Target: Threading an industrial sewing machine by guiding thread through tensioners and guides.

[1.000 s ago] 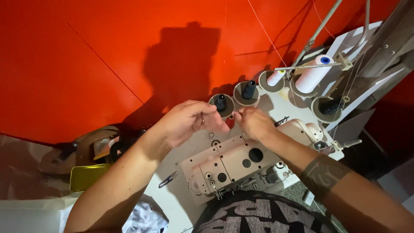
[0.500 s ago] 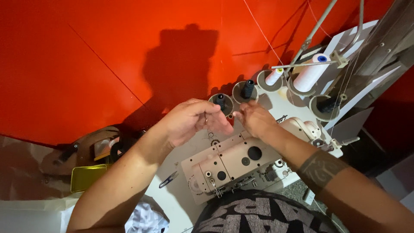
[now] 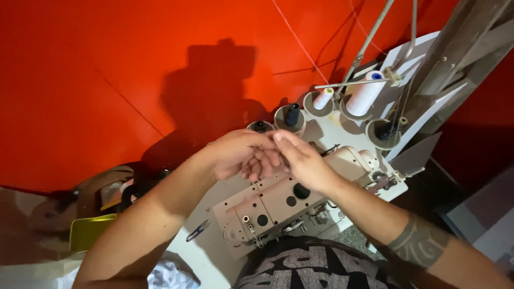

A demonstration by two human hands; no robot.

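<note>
Seen from above, a person's left hand [image 3: 238,155] and right hand [image 3: 305,160] meet over the top of a beige overlock sewing machine [image 3: 289,206], fingertips pressed together just in front of the thread stand. The fingers [image 3: 267,160] of both hands are pinched shut at the same spot, apparently on a strand of thread, though the strand itself is too fine to make out between them. Behind the hands stand two dark spools [image 3: 292,113] in round cups, a small white cone [image 3: 323,99], a larger white cone with a blue core [image 3: 367,92] and another dark spool [image 3: 385,131] further right. A thin thread [image 3: 300,43] runs up from the stand across the red wall [image 3: 107,80]. A pair of snips [image 3: 198,230] lies on the pale surface [image 3: 206,262] left of the machine, and a yellow-green tin [image 3: 91,233] sits further left, well apart.

The work in hand looks like threading: joining or feeding a thread end near the rear spools, before it reaches the machine's guides. The next move likely calls for keeping the pinch firm, drawing the strand taut without snapping it, and leading it down towards the guides on the machine's front face.
</note>
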